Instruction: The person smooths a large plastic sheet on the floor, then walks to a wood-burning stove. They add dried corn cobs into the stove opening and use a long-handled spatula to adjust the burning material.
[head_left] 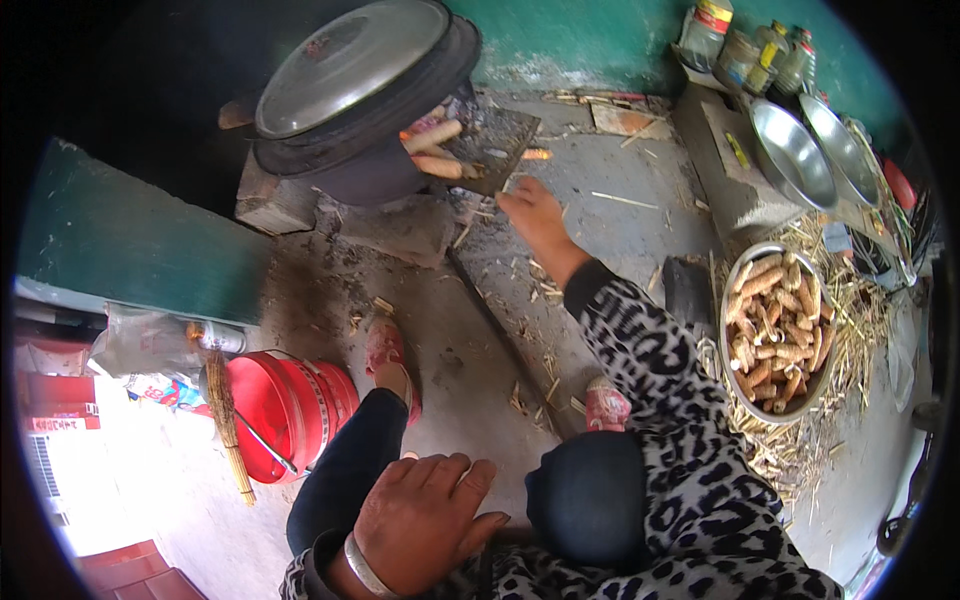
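My right hand (pixel 540 222) reaches forward, its fingers curled together by the near edge of a dark metal sheet (pixel 515 145) in front of the stove's mouth. Whatever is between those fingers, if anything, is hidden. Corncobs (pixel 436 137) stick out of the stove's mouth, with an orange glow at their inner ends. One small cob (pixel 537 154) lies at the sheet's right edge. Above the fire sits a big dark pot (pixel 370 130) under a grey metal lid (pixel 350 65). My left hand (pixel 425 515) hovers over my lap, thumb apart and holding nothing visible.
A metal basin (pixel 727 375) heaped with corncobs stands at the right on scattered straw (pixel 850 370). Beyond it, steel bowls (pixel 792 150) and jars (pixel 705 35) rest on a ledge. Left of my feet are a red bucket (pixel 300 410) and a straw brush (pixel 228 430).
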